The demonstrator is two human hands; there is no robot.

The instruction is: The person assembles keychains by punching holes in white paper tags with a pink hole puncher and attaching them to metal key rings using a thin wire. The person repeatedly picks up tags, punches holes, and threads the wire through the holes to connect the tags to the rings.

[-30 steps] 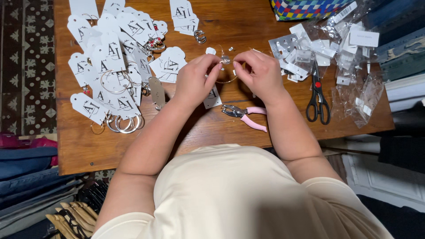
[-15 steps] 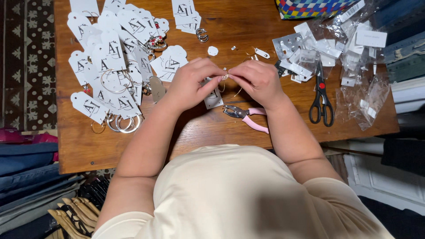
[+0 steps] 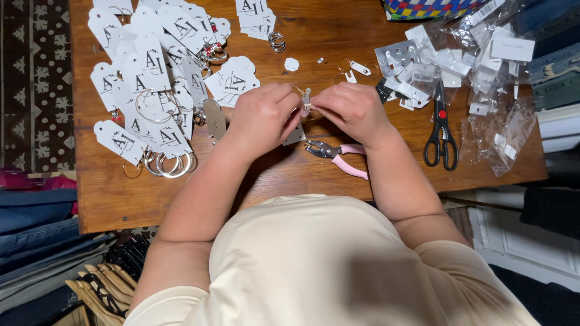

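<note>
Over the middle of a wooden table (image 3: 314,30), my left hand (image 3: 263,118) and my right hand (image 3: 353,111) meet fingertip to fingertip. Between them they pinch a thin gold hoop earring (image 3: 305,102) and a small pale tag; how the two are joined is hidden by the fingers. A small white card (image 3: 295,135) lies under my left hand. Pink-handled pliers (image 3: 335,153) rest on the table just below my right hand.
A heap of white tag cards with hoop earrings (image 3: 151,90) covers the table's left side. Black scissors (image 3: 440,133) and clear plastic bags with card pieces (image 3: 477,72) lie at right. Loose rings (image 3: 277,41) sit at the back. Folded clothes (image 3: 36,223) lie below left.
The view shifted a little, so the table sits lower in the frame. Both hands stay together on the hoop and tag, with only small finger motions.
</note>
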